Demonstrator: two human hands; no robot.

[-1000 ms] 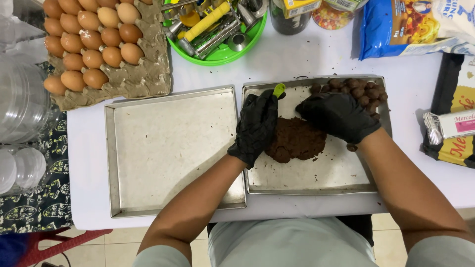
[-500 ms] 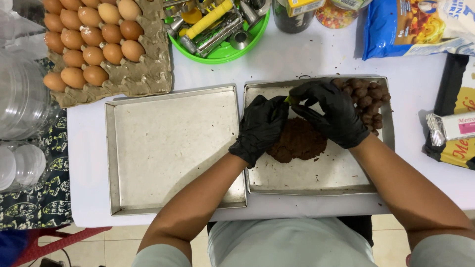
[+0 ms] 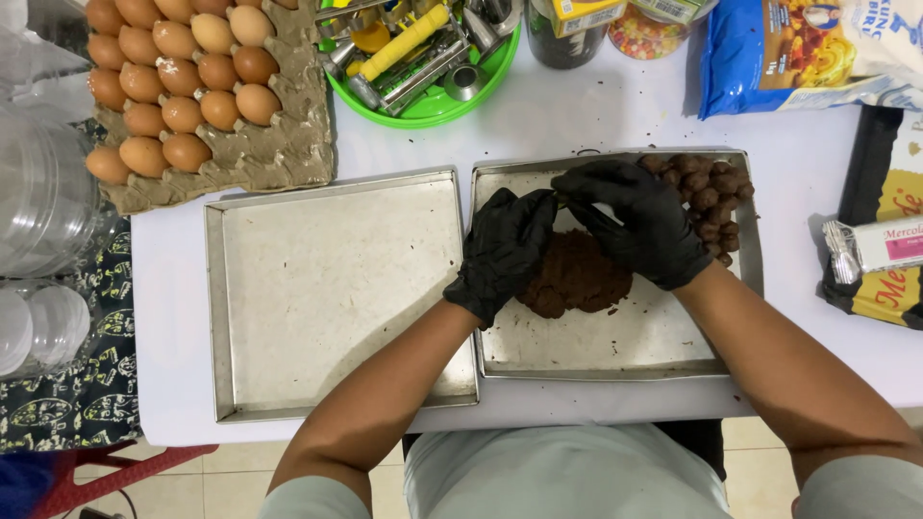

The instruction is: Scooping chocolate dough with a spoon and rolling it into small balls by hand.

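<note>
Both black-gloved hands are now meeting above the mound of dark brown dough [image 3: 575, 276] lying in the right-hand shallow metal tray [image 3: 615, 351]; the small green piece seen at the fingertips a second ago is no longer showing. The left hand [image 3: 505, 252] is curling loosely against the right hand [image 3: 639, 223], whose fingers are pinching something (too small to tell). Rolled brown dough balls [image 3: 710, 197] are heaping in the tray's far corner, while the left-hand metal tray [image 3: 332, 288] is sitting bare beside it.
</note>
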